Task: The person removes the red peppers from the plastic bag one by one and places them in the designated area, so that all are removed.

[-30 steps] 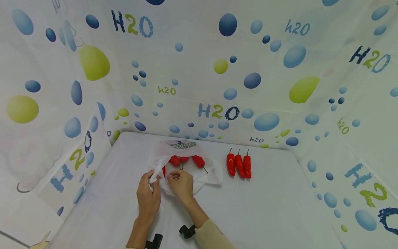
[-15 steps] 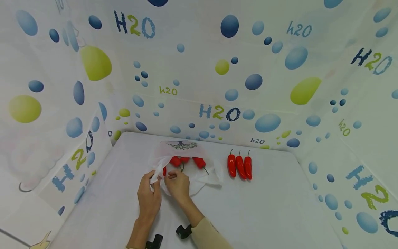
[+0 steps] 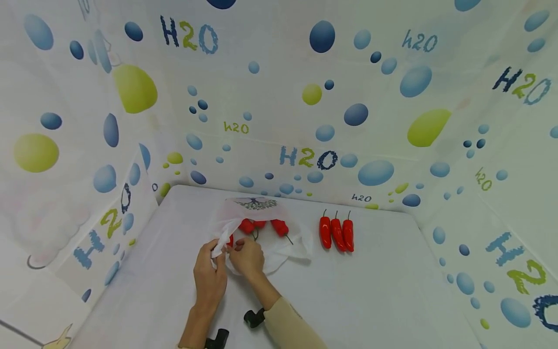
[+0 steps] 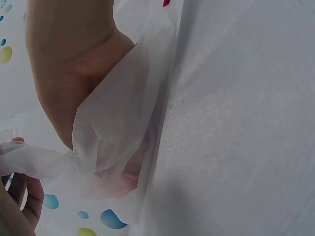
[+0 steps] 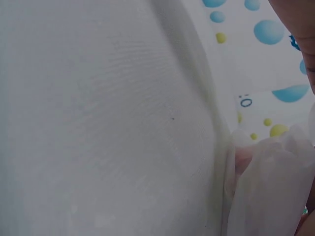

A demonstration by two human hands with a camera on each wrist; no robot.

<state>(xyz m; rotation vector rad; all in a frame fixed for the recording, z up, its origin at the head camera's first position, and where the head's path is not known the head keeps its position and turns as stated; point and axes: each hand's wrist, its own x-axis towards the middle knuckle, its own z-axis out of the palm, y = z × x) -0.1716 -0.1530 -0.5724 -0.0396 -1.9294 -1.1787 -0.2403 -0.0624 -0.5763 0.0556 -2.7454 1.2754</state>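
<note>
A thin white bag [image 3: 301, 247] with a tree print lies on the table, its mouth toward me. Several red peppers [image 3: 280, 227] show inside, some with green stems. My left hand [image 3: 210, 274] pinches the left edge of the bag's mouth; in the left wrist view its fingers [image 4: 33, 199] grip the gathered material. At the mouth, my right hand [image 3: 247, 257] has its fingers bent beside the leftmost pepper [image 3: 230, 240]. Whether those fingertips hold that pepper is hidden. Through the material, the left wrist view shows part of the right hand [image 4: 74, 64] inside the bag.
Three long red peppers [image 3: 336, 234] lie side by side to the right of the bag, stems pointing away. White cloth covers the table [image 3: 375, 291]. Behind and at both sides hang curtains [image 3: 261, 97] printed with bubbles. A black device [image 3: 254, 318] sits at each wrist.
My right hand has shifted a little left, toward the leftmost pepper and the left hand. The left hand keeps its pinch on the bag. The three peppers outside lie as before.
</note>
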